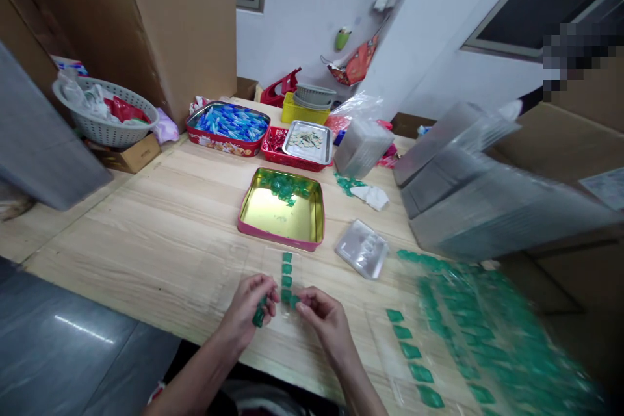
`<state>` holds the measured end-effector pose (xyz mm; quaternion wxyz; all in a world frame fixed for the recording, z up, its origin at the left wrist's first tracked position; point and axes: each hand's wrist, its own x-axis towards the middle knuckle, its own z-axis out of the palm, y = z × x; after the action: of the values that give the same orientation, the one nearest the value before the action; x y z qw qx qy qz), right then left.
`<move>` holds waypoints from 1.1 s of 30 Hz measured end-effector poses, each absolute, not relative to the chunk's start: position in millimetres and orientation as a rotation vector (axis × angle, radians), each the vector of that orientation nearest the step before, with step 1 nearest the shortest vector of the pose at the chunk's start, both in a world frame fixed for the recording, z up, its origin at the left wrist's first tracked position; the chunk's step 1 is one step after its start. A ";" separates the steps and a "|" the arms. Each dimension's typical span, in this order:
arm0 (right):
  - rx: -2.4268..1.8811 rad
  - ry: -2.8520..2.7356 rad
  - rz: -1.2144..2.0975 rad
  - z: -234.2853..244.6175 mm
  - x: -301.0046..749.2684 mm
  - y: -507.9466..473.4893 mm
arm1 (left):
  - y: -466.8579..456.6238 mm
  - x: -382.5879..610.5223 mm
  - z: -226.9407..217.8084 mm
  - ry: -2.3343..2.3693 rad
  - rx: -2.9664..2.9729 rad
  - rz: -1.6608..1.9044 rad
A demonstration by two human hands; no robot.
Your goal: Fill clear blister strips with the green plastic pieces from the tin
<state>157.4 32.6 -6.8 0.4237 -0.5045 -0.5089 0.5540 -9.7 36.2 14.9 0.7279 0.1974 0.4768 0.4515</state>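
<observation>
In the head view, a clear plastic tray [271, 266] lies in front of me with a column of small translucent green pieces [287, 269] in it. My right hand [322, 315] pinches another green piece [294, 301] between thumb and fingertips, right beside the lowest one in the column. My left hand [251, 304] is curled round one or more green pieces [259, 317], one showing below its fingers. Beyond both hands stands a gold-lined tin [273, 220] with more green pieces [283, 187] heaped at its far end.
Filled clear trays of green pieces [468, 331] spread over the table's right side. Stacks of clear trays [448, 188] stand behind them. A small clear tray [363, 248] lies right of the tin. Farther back are a tin of blue packets [233, 122], a metal tray [308, 143] and a basket [110, 133].
</observation>
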 end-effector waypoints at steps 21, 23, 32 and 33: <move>-1.117 -2.041 0.976 28.2 110.5 41.6 | 28.3 -19.3 21.5 0.930 0.343 0.977; -1.120 -2.008 1.045 27.1 99.1 43.6 | 26.8 -22.8 22.3 0.935 0.328 0.982; -1.007 -1.831 1.202 12.7 60.8 96.5 | 33.1 -79.2 16.5 1.053 0.156 1.228; -1.006 -1.915 1.107 11.4 54.3 105.2 | 34.0 -85.7 15.2 1.065 0.118 1.253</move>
<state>54.3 105.2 11.4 0.3482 -0.3880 -0.7387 0.4272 -85.7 34.0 15.2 0.6792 0.0528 0.4740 0.5579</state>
